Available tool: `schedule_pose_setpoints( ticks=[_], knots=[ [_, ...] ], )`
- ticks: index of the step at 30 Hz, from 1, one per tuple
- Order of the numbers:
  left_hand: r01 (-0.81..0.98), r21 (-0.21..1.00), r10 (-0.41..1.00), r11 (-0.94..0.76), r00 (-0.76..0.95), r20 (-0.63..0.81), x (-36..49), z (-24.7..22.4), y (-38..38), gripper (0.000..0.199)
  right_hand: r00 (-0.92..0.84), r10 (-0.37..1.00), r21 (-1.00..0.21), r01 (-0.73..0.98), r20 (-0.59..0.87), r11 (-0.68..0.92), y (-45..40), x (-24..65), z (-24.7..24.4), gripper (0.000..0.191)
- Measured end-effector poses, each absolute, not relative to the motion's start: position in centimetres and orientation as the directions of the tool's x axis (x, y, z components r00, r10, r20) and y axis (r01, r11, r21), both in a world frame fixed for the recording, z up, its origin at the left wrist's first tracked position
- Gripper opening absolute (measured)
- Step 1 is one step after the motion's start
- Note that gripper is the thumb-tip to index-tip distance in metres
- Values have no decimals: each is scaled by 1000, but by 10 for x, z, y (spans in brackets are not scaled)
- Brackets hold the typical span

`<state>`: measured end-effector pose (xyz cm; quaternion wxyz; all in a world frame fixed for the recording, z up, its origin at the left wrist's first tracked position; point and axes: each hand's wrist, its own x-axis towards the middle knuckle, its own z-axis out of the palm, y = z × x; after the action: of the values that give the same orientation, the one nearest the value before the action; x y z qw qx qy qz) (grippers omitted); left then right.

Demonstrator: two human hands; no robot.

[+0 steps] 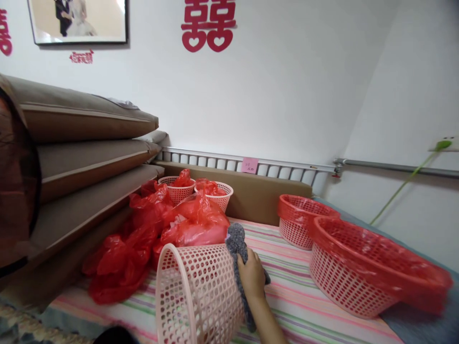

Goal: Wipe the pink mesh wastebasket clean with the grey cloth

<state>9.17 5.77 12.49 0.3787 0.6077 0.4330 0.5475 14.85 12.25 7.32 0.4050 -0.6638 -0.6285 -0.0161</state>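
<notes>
Red plastic (182, 178) sits in rear baskets (181, 195); the right grip (252, 274) clasps grey cloth (235, 237) against a tipped basket (211, 286).

Framed picture (81, 21) on the white wall (287, 86), red characters (208, 25) to its right, grey-and-brown cushions (89, 116) stacked at left, pink note (250, 165) on a radiator (215, 160), green plug (443, 145) at a wall socket (452, 143).

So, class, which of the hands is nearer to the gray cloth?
Right. The right hand grips the gray cloth at the tipped pink basket; the left hand is out of view, its position unknown.
</notes>
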Motion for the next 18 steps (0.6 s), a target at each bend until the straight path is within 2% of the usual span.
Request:
schedule_pose_setpoints(
  ticks=[5, 9, 14, 18],
  knots=[
    [148, 926, 938, -348, 44, 345, 113, 126, 72, 29, 255, 821, -530, 846, 511, 67, 128, 154, 72, 30],
    [144, 931, 941, -337, 34, 335, 107, 124, 67, 27, 239, 812, -527, 844, 533, 98, 118, 145, 74, 29],
    [97, 949, 953, -300, -13, 303, 73, 121, 44, 26, 143, 774, -500, 831, 617, 245, 95, 119, 77, 33],
    [61, 974, 975, -218, -37, 221, 26, 94, -13, 30, 50, 721, -487, 769, 691, 414, 68, 85, 83, 33]
  ],
)
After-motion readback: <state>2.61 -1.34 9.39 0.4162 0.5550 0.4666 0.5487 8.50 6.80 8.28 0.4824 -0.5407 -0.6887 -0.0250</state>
